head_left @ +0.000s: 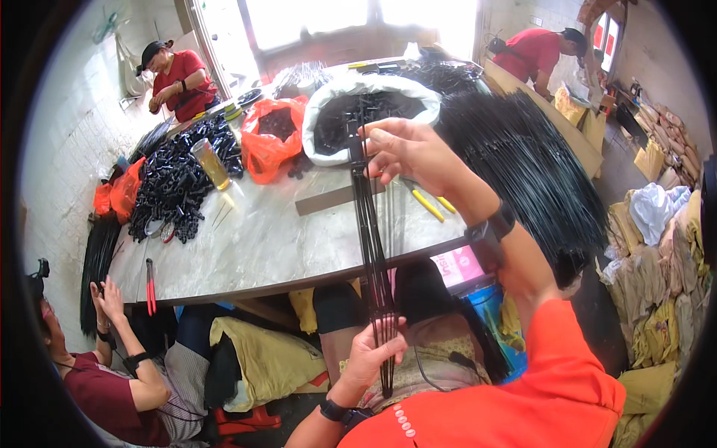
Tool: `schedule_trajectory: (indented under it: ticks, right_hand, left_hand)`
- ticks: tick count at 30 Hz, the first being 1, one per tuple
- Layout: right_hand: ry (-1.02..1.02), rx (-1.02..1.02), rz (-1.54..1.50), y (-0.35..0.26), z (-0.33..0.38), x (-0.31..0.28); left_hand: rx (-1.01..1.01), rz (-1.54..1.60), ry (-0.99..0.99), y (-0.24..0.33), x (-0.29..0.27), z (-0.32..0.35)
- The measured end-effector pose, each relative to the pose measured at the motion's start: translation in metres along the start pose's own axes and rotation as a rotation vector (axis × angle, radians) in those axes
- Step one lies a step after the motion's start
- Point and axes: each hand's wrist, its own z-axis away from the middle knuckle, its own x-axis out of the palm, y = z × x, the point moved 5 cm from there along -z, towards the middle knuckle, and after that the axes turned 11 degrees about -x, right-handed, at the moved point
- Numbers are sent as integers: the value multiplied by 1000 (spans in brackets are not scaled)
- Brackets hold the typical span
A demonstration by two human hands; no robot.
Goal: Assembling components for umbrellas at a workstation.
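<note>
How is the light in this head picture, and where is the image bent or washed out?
In the head view, the windows at the top are blown out to white; the table edge curves from fisheye distortion; the corners are black; the left hand and right hand holding the black rods look fairly sharp, evenly lit, without hard shadows.
</note>
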Motion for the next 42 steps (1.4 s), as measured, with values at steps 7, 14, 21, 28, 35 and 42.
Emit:
schedule_trajectory:
  ticks: [7, 14, 21, 28, 35, 42]
  right_hand:
    - [253, -446, 542, -31, 34, -23]
    - [306, -333, 493, -8, 78, -32]
    - [147, -302, 709, -2, 103, -12]
    - [129, -286, 704, 14, 104, -5]
    - [99, -271, 705, 15, 105, 5]
    - [44, -723, 1222, -28, 138, 41]
  left_hand:
    - [98, -144, 198, 29, -30, -11]
    - [117, -236, 239, 43, -49, -12]
    - [105, -270, 257, 43, -63, -11]
    - [133, -315, 292, 44, -75, -7]
    - [137, -357, 369, 47, -81, 6]
    - [227, -658, 483, 63, -91, 24]
